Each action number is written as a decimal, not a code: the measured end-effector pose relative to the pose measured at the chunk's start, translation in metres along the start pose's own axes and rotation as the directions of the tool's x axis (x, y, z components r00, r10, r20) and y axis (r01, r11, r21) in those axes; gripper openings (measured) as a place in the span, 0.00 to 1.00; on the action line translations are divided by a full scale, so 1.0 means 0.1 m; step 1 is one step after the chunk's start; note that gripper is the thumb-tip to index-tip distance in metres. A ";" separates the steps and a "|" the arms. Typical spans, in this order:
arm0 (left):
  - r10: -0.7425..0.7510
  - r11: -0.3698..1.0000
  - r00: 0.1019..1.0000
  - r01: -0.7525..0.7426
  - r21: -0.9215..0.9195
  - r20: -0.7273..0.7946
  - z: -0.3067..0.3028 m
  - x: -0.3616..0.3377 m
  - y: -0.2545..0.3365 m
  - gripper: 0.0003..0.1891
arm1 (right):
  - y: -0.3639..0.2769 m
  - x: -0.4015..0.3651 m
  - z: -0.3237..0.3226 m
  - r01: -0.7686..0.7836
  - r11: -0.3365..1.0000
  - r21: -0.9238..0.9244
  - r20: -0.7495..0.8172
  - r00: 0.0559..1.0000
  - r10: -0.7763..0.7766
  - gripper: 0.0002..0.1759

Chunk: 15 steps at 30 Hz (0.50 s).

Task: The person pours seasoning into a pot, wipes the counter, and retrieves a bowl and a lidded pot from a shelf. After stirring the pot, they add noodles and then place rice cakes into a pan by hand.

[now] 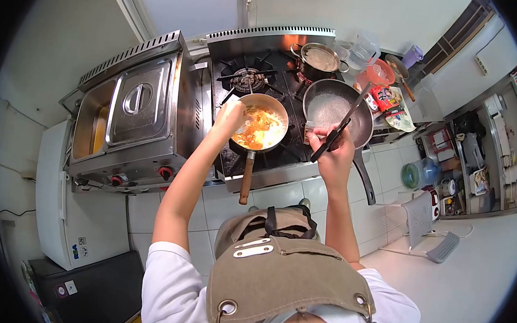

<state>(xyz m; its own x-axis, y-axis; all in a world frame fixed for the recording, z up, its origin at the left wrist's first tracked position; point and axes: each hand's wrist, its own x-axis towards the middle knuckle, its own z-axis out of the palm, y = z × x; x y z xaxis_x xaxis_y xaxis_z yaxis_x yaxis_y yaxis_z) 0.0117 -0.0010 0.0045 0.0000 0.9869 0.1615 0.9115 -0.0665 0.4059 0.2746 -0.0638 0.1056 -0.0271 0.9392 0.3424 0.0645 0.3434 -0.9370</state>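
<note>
Head view: two hands at work above a stove (284, 175). The left hand (230, 116) is at the left rim of a saucepan (272, 103), its fingers curled together; whether they hold anything cannot be told. The saucepan sits on the front left of the stove, its wooden handle (246, 184) pointing toward the person. Inside lies food (265, 125), orange-red in places and pale yellow in others.

The right hand (337, 151) is closed around the dark grip of a utensil (347, 116), held at a slant with its metal end pointing up and away from the person. Behind it, a frying pan (362, 131) contains a whitish, cloudy liquid; its dark handle (364, 177) extends past the front edge of the stove, to the right of the right forearm.

At the rear right stands a two-handled pot (312, 72) with pale contents. The rear left burner (249, 80) is bare. Left of the stove is a steel warmer (137, 161), part of its top covered by a lid (155, 115). Right of the stove, a red packet (385, 97) lies near an orange bowl (388, 79). An apron (287, 276) covers the person's front.
</note>
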 end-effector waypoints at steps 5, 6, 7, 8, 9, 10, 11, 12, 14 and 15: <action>0.111 0.990 0.994 -0.109 -0.085 0.019 0.02 0.02 -0.10 0.10 | -0.02 0.00 0.01 -0.021 1.000 0.002 0.005 1.000 0.021 0.14; 0.111 0.990 0.994 -0.109 -0.085 0.020 0.05 0.04 -0.13 0.10 | -0.02 0.00 0.01 -0.025 1.000 0.012 0.000 1.000 0.025 0.13; 0.172 0.978 0.984 -0.175 -0.111 -0.034 0.07 0.05 -0.16 0.10 | 0.01 0.00 0.00 -0.034 0.999 0.029 0.007 0.999 0.033 0.13; 0.231 0.961 0.969 -0.242 -0.135 -0.089 0.09 0.07 -0.19 0.10 | 0.01 0.01 0.01 -0.034 0.999 0.030 0.007 0.999 0.034 0.13; 0.232 0.961 0.969 -0.242 -0.134 -0.088 0.06 0.07 -0.17 0.10 | 0.01 0.01 0.01 -0.034 0.999 0.023 0.002 0.999 0.034 0.13; 0.147 0.984 0.989 -0.148 -0.103 -0.016 0.03 0.08 -0.14 0.09 | 0.00 0.01 0.02 -0.034 0.999 0.017 -0.003 0.999 0.034 0.13; 0.057 0.996 0.997 -0.053 -0.065 0.053 0.00 0.08 -0.11 0.09 | -0.02 0.01 0.02 -0.025 1.000 0.015 -0.001 1.000 0.025 0.13; 0.057 0.996 0.997 -0.054 -0.065 0.054 -0.03 0.07 -0.07 0.09 | -0.01 0.01 0.02 -0.026 1.000 0.015 -0.001 1.000 0.026 0.13; -0.020 0.996 0.999 0.024 -0.089 0.051 -0.08 0.05 -0.01 0.05 | 0.03 0.02 0.02 -0.026 0.999 0.019 0.005 1.000 0.026 0.14; -0.020 0.996 0.999 0.025 -0.089 0.051 -0.07 0.06 -0.03 0.05 | 0.02 0.02 0.02 -0.026 0.999 0.019 0.006 1.000 0.026 0.14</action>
<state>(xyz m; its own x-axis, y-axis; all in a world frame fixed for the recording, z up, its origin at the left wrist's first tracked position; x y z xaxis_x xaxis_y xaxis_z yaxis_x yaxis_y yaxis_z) 0.0064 0.0043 0.0106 0.0022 0.9942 0.1075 0.8712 -0.0546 0.4880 0.2724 -0.0610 0.1044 -0.0311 0.9477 0.3177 0.0460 0.3188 -0.9467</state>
